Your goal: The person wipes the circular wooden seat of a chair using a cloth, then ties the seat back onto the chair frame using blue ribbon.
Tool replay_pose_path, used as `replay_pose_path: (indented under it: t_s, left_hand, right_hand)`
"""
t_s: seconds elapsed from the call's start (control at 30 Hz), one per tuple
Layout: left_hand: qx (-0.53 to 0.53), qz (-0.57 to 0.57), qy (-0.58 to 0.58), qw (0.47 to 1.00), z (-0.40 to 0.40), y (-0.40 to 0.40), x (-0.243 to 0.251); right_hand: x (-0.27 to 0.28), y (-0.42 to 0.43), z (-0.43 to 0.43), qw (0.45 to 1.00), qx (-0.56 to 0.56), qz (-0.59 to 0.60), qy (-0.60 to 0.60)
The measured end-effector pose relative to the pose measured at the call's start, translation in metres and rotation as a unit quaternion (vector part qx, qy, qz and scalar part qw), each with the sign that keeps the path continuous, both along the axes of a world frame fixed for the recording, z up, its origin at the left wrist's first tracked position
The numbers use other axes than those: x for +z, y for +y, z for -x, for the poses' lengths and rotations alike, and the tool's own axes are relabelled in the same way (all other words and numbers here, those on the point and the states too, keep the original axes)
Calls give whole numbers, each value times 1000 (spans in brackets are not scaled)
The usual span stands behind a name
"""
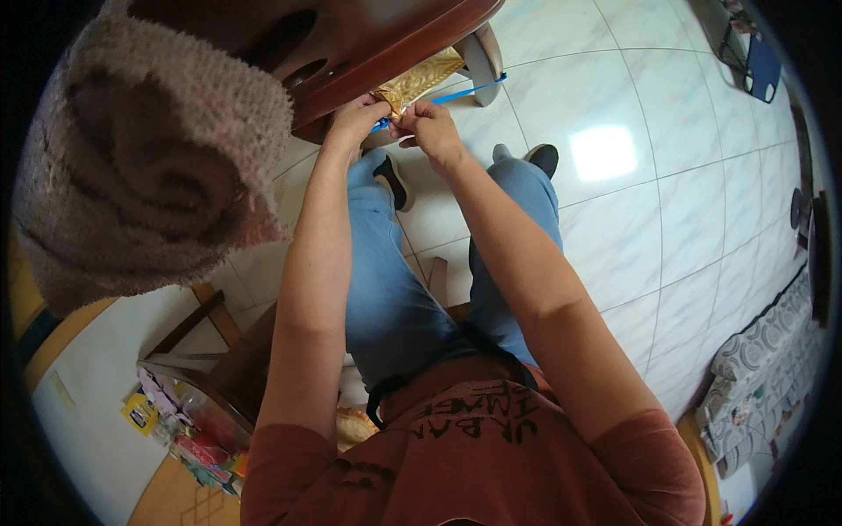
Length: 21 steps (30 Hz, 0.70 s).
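Note:
A shiny gold embossed sheet or pouch (424, 77) lies beside the edge of dark red polished wooden furniture (401, 39). My left hand (357, 121) pinches its gathered near corner with thumb and fingers. My right hand (431, 128) has its fingertips closed at the same corner, where small parts are hidden. Between the hands a bunched piece of blue ribbon (381, 123) shows under the gold corner. A blue strip (470, 91) runs from behind my right hand to a pale curved furniture leg (487, 66); I cannot tell whether both blue parts are one ribbon.
A rolled brown towel (151, 164) fills the upper left, close to the camera. My jeans-clad legs (401, 283) stretch over the white tiled floor (605, 230). Packets (197, 440) sit in a container at lower left. Grey patterned fabric (756, 375) lies at lower right.

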<state>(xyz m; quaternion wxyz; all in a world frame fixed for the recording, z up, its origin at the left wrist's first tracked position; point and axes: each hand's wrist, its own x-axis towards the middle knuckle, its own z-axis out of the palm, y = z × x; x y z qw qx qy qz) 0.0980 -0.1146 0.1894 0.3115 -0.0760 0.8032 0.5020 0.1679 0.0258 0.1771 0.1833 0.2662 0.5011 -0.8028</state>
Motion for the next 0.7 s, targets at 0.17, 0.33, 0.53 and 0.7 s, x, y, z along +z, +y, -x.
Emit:
replay_pose_path:
  t_s: [0.17, 0.33, 0.53, 0.7]
  left_hand:
    - [-69, -11, 2, 998, 2, -6, -4]
    - [-63, -32, 44, 996, -2, 7, 1]
    - [-57, 39, 150, 986, 2, 4, -19]
    - [-39, -63, -74, 994, 3, -15, -12]
  right_hand:
    - [3, -2, -4, 1000, -9, -8, 3]
    - [5, 2, -3, 1000, 2, -11, -6]
    - [7, 4, 1, 999, 16, 27, 13]
    - [7, 10, 1, 987, -86, 126, -46]
